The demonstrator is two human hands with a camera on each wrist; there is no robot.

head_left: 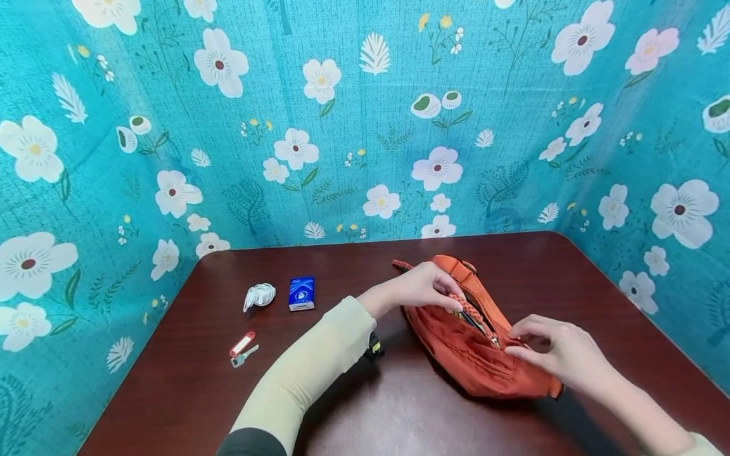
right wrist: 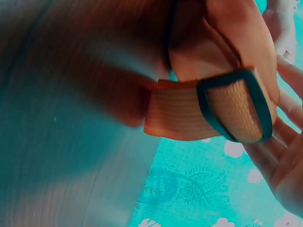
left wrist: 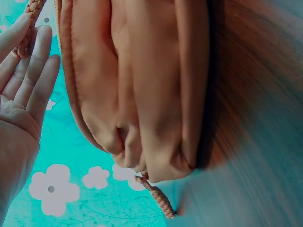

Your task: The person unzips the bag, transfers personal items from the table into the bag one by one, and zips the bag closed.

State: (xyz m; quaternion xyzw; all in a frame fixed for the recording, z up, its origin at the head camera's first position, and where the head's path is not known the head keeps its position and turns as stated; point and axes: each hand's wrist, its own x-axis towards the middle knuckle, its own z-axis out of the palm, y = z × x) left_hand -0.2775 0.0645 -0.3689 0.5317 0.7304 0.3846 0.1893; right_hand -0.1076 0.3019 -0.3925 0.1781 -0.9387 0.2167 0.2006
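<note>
An orange waist bag [head_left: 485, 367] lies on the table, its top zip partly open with a dark gap showing. My left hand [head_left: 424, 288] pinches a braided orange zip-pull cord [head_left: 469, 308] above the opening. In the left wrist view, that cord [left wrist: 31, 21] runs between thumb and fingers, beside the bag's pleated side [left wrist: 142, 85]. At the near end of the zip, my right hand [head_left: 564, 348] pinches the bag's edge between thumb and fingers. The right wrist view shows a strap with a dark buckle [right wrist: 203, 101] at that end. What lies inside is mostly hidden.
On the left of the table are a coiled white cable [head_left: 260, 295], a blue box [head_left: 301, 293] and a key [head_left: 244, 356] with a red tag [head_left: 242, 343]. A small black-and-yellow item [head_left: 374, 348] is partly behind the left sleeve. Flowered blue cloth [head_left: 342, 126] hangs around the table.
</note>
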